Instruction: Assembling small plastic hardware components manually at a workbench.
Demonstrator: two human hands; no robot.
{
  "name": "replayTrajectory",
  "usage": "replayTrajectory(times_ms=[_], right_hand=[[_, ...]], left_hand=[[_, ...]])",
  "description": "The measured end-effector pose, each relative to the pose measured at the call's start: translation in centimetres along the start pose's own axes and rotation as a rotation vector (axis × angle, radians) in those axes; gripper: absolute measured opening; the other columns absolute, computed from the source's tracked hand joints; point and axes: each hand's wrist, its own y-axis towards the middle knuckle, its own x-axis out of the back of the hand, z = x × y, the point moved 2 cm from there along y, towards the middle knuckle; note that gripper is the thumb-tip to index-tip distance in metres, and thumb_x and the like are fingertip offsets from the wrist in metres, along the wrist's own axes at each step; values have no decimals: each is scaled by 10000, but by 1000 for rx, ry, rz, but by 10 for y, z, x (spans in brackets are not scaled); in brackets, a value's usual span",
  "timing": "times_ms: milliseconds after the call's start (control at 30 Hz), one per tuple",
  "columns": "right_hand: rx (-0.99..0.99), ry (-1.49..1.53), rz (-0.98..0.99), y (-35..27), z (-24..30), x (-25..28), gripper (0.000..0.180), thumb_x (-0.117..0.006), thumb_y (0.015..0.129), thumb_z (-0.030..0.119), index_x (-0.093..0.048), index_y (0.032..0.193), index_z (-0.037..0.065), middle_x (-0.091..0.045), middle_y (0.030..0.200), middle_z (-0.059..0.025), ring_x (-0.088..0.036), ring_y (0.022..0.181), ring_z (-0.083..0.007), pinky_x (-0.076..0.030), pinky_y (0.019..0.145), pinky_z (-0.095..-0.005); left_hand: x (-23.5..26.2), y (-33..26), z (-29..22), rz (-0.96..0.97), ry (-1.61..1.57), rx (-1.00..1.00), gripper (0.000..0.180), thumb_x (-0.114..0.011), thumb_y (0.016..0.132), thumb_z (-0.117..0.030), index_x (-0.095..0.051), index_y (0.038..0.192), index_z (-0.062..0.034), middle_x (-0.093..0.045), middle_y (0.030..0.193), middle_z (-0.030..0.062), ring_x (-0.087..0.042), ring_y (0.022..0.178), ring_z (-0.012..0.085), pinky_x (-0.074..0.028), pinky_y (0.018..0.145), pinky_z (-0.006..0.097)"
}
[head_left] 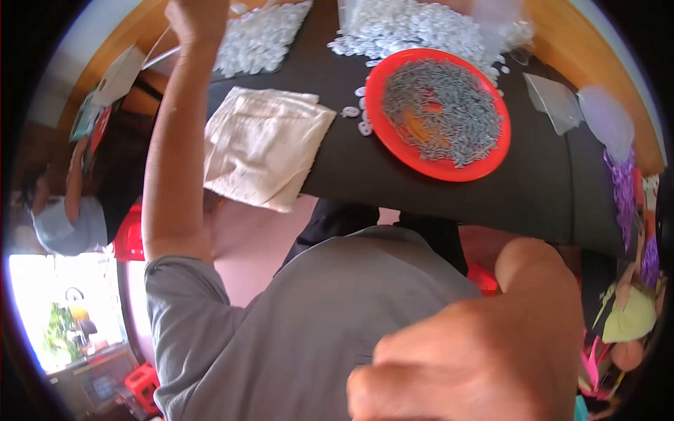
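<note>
- Clear plastic pieces (pixel 263 41) lie heaped on the dark counter (pixel 523 196), near my left hand (pixel 199 17); likely light, stiff, slippery, best pinched singly by the edges.
- That hand is cut off; I can't tell its grip.
- My right hand (pixel 456 358) looks curled, blurred, its fingertips hidden: grip unclear.
- I can read no labels.

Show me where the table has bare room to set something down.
Bare: the dark table right of the red plate, toward the near edge; and a smaller patch between plate and folded cloth, below the loose white pieces. Crowded: the far side, under two heaps of white pieces.
</note>
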Motion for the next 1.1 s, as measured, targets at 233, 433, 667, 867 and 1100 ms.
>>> replayTrajectory(times_ms=[233, 433, 667, 867, 1100], right_hand=[[-52, -458, -52, -29, 63, -4, 315, -595, 761, 211, -703, 1030, 87, -466, 574, 15, -492, 583, -133, -376, 507, -274], [325, -365, 51, -12, 40, -15, 354, -566, 846, 211, -677, 1129, 30, -482, 561, -17, -465, 499, -111, -328, 470, -241], [256, 391, 59, 5, 0, -20, 528, -572, 861, 195, -494, 1338, -18, -493, 528, -62, -488, 398, -184, -361, 371, -333], [410, 438, 141, 8, -13, -27, 635, -593, 813, 257, -386, 1388, 87, -582, 741, -113, -610, 630, -323, -465, 489, -385], [223, -39, 326, -6, -11, -12, 272, -598, 649, 248, -544, 738, -3, -481, 692, -29, -492, 603, -184, -397, 506, -300]], left_hand=[[-32, -106, -50, 438, -352, -67, 131, -729, 705, -105, -693, 808, -32, -658, 739, 90, -616, 639, 186, -502, 597, 320], [-63, -146, -2, 809, -60, 55, 101, -677, 697, -76, -684, 773, -11, -679, 766, 164, -666, 746, 317, -518, 688, 372], [-120, -147, -7, 898, -7, -81, 223, -712, 718, -188, -692, 866, -23, -686, 858, 157, -670, 811, 311, -524, 735, 383], [-124, -155, 0, 904, 89, -100, 162, -652, 798, -200, -697, 880, -69, -677, 880, 132, -655, 845, 312, -509, 735, 390], [-113, -164, 9, 781, -11, -105, 197, -667, 786, -168, -696, 972, -110, -666, 906, 94, -641, 788, 276, -503, 717, 376]])
